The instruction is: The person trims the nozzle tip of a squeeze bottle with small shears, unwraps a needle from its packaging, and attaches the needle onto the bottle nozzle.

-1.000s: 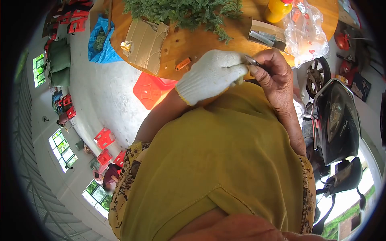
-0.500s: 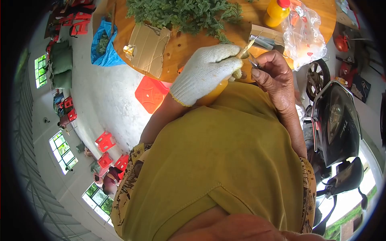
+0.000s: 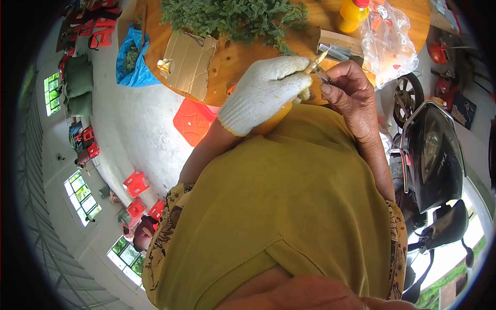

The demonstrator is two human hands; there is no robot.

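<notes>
My left hand (image 3: 268, 93), in a white knit glove, is closed around a small pale, yellowish piece (image 3: 318, 61) whose pointed tip sticks up past the fingers. Just right of it, my bare right hand (image 3: 351, 95) pinches a small metal blade (image 3: 323, 75) between thumb and fingers. The blade's tip meets or nearly meets the pale piece. What the piece is I cannot make out. Both hands are above my lap, at the near edge of the wooden table (image 3: 227, 67).
Green sprigs (image 3: 232, 18), flat cardboard (image 3: 188, 64), an open carton (image 3: 338, 44), a yellow bottle (image 3: 353, 14) and a clear plastic bag (image 3: 390, 44) lie on the table. A blue bag (image 3: 135, 59) hangs left, a red stool (image 3: 194, 121) stands below, a motorbike (image 3: 436, 155) right.
Since a second ago, my gloved hand has turned and moved slightly left, bringing the pale piece's tip into view. The blade has swung to a steeper angle beside it.
</notes>
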